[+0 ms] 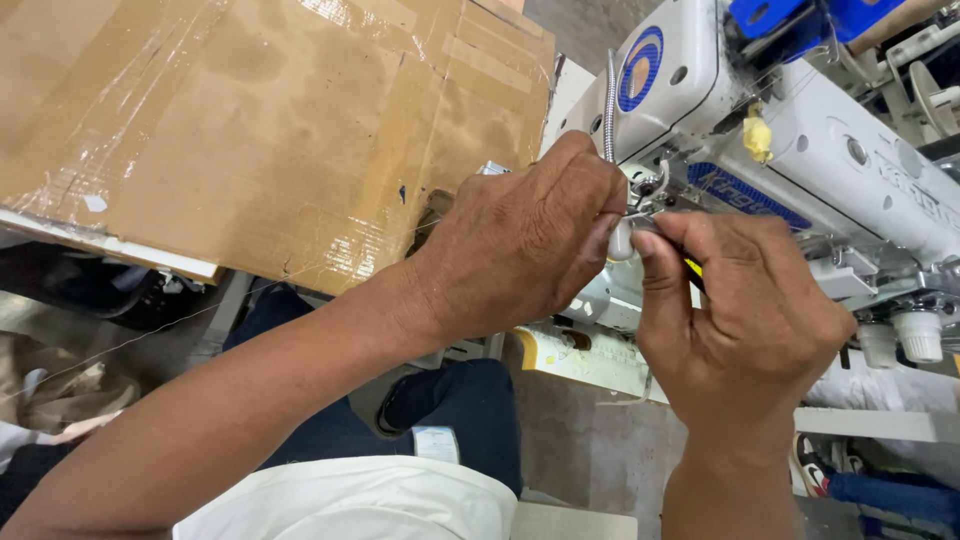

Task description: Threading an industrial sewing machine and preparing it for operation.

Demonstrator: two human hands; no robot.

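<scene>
A white industrial sewing machine (850, 160) lies tilted at the upper right. My left hand (525, 240) is curled in front of its needle end, fingers pinched at a small metal part (648, 190). My right hand (745, 310) meets it from the right, thumb and forefinger closed on a thin tool with a yellow and black handle (692, 268). What the left fingertips hold is hidden. A flexible metal lamp neck (609, 100) rises just behind my left hand.
A taped brown cardboard sheet (250, 130) covers the upper left. My dark trousers (450, 410) and white shirt (350, 500) are below. White thread knobs (918, 335) sit at the right. A shoe (820, 470) rests on the grey floor (590, 440).
</scene>
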